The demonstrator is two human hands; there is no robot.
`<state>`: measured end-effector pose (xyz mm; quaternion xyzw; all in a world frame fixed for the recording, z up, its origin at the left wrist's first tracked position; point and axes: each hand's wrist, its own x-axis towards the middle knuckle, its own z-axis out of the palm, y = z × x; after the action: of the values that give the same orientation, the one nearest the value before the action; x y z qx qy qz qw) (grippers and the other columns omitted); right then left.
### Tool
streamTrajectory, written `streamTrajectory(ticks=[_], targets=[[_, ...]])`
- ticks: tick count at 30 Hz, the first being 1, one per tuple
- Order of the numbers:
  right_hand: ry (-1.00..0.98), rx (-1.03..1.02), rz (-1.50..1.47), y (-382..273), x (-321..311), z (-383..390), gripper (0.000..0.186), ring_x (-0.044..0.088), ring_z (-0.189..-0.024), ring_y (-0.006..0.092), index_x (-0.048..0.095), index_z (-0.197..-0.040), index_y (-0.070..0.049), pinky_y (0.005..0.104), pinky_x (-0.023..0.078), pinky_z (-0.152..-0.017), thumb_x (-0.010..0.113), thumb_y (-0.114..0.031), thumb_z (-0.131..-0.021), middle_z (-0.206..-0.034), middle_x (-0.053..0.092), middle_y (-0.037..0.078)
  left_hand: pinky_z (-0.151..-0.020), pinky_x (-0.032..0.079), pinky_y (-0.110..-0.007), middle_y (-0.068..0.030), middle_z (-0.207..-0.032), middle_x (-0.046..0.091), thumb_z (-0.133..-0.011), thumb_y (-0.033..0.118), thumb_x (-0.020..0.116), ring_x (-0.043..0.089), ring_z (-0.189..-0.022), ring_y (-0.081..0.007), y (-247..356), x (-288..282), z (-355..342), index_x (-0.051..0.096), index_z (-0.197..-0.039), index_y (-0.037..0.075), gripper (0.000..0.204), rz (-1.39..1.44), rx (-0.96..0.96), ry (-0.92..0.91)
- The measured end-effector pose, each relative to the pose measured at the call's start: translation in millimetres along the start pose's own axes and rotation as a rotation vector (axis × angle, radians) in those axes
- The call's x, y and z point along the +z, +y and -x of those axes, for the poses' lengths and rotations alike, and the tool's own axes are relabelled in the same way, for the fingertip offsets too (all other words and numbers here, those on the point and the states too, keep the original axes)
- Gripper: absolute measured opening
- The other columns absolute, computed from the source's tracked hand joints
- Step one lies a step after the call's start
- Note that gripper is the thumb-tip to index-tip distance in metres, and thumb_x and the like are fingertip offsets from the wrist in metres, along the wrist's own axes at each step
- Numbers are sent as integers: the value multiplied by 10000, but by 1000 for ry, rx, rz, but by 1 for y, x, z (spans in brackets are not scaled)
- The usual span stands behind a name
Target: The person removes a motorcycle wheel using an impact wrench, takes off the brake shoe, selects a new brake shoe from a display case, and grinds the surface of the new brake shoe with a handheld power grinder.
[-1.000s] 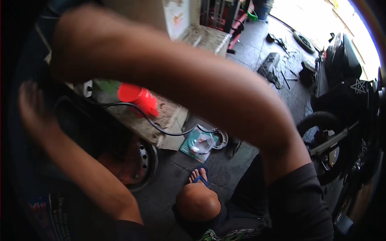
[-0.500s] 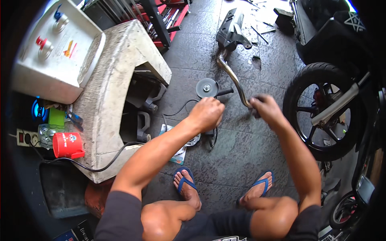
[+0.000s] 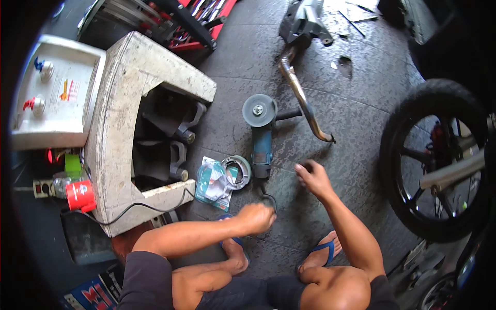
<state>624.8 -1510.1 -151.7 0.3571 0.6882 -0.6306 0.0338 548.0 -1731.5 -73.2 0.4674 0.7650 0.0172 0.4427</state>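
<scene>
My left hand (image 3: 257, 219) is curled closed in front of my left foot, near the looped power cord (image 3: 268, 199); what it may hold is hidden. My right hand (image 3: 315, 179) is closed around something small and dark that I cannot make out, above the floor. Between them and farther off lies an angle grinder (image 3: 262, 144) with a grey disc and a side handle. To its right is a motorcycle exhaust (image 3: 298, 89) with a bent metal pipe, its end just beyond my right hand. Left of the grinder sit a metal disc guard (image 3: 237, 173) and clear plastic packaging (image 3: 212, 181).
A concrete stand (image 3: 111, 129) on the left bears a water dispenser (image 3: 62, 88) and a red mug (image 3: 81, 195). A motorcycle wheel (image 3: 395, 160) stands at the right. A red tool tray (image 3: 217, 15) with tools is at the far left. My sandalled feet rest on the tiled floor.
Both hands have drawn back toward my body, the right away from the pipe's end. The left has left the space over the grinder, which now shows fully. The view has shifted.
</scene>
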Motion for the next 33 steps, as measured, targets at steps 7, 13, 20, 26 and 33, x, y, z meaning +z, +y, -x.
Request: streamTrajectory(ticks=[7, 13, 20, 26, 33], targets=[[159, -69, 333, -91, 102, -74, 902, 552, -1173, 431, 424, -1315, 93, 495, 469, -967, 779, -506, -741, -1238, 554, 282, -718, 530, -525, -276, -795, 674, -893, 302, 602, 678, -775, -440, -52, 92, 36, 681, -856, 11, 304, 47, -411, 15], [210, -36, 274, -72, 111, -70, 799, 525, -1156, 453, 465, -1228, 103, 481, 446, -997, 812, -362, -679, -1224, 515, 291, -862, 509, -435, -253, -1191, 590, -788, 334, 781, 640, -1033, -344, -20, 37, 4, 429, -1294, -21, 712, 479, -350, 740], [148, -276, -60, -129, 71, 30, 744, 591, -1071, 356, 471, -1193, 93, 428, 477, -950, 860, -219, -641, -1146, 562, 239, -877, 503, -349, -113, -1131, 606, -726, 222, 821, 588, -1064, -199, 26, -2, -12, 358, -1342, 1, 801, 1005, -21, 793], [-312, -157, -1029, -100, -32, 72, 708, 658, -1021, 274, 463, -1302, -9, 414, 569, -860, 764, -408, -800, -1098, 634, 144, -849, 469, -311, -51, -1023, 576, -726, 328, 791, 543, -966, -152, 79, -24, -8, 515, -1221, 2, 654, 1129, 306, 277], [-27, -151, -1203, -27, -64, 124, 609, 661, -1034, 324, 532, -1231, -7, 514, 532, -943, 728, -425, -835, -1075, 651, 162, -745, 537, -408, -214, -883, 691, -729, 336, 767, 708, -839, -308, 110, -3, -16, 565, -1138, -44, 594, 669, 313, 12]])
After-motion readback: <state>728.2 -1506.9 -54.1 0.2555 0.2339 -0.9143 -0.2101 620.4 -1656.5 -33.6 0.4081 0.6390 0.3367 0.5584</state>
